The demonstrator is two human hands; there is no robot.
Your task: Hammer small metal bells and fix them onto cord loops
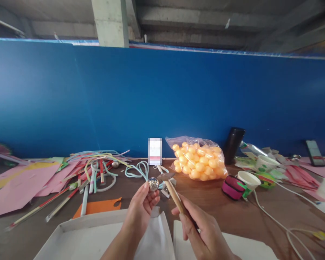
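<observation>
Left hand (141, 204) pinches silver ball (153, 184) | Right hand (199, 225) grips wooden tool (176, 198), slanting up-left | its head (166, 176) just right of the ball

I face a blue wall (162, 94), light (2, 86) sheening its left end. Before it lies a brown table (212, 196); above it, a concrete pillar (111, 23) and grey beams (173, 18).
</observation>
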